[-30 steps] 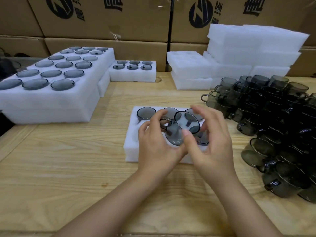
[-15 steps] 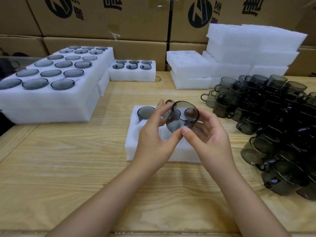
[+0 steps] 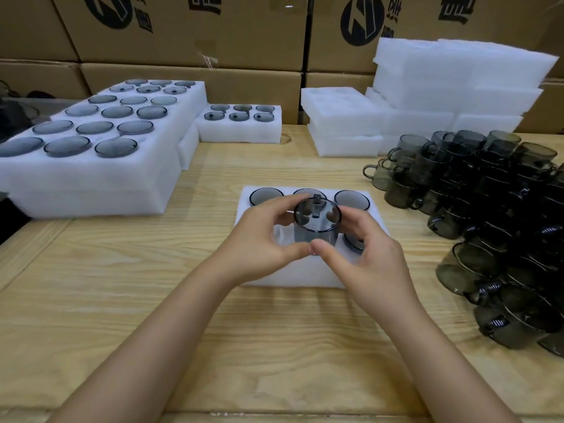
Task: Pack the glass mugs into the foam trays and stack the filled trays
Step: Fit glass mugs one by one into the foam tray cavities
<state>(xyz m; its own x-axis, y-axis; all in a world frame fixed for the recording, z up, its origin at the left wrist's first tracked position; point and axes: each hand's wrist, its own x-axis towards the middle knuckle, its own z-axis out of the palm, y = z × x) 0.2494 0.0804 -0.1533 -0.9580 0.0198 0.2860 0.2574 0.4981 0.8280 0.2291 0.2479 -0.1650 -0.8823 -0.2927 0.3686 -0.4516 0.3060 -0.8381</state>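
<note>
Brown cardboard boxes (image 3: 244,32) with black printing stand as a wall behind a light wooden table (image 3: 274,346). On the left of the table is a wide block of white filled foam trays (image 3: 91,190), stacked in layers. The top layer shows grey mugs seated mouth up in rows of three. At the back right, a tall pile of empty foam trays (image 3: 457,80) leans against the boxes. Along the right edge lies a heap of loose mugs (image 3: 503,224), dark smoky glass with handles, many lying on their sides and touching each other. Between the two foam piles, near the boxes, stands a small filled tray (image 3: 238,131) with six mugs in two rows.

In the middle of the table is the foam tray (image 3: 293,274) in work. Its back row holds three mugs, and the rim of another shows in the front right pocket, partly behind the right hand (image 3: 375,264).

The left hand (image 3: 259,245) and the right hand grip one glass mug (image 3: 316,230) together, fingers curled around its sides and the two thumbs meeting at its near lower edge. The mug is upright over the front middle pocket. I cannot tell if its bottom is already inside. It is a short cylinder of transparent smoky grey glass with a thin dark round rim, and the handle on its far side shows through the glass.
</note>
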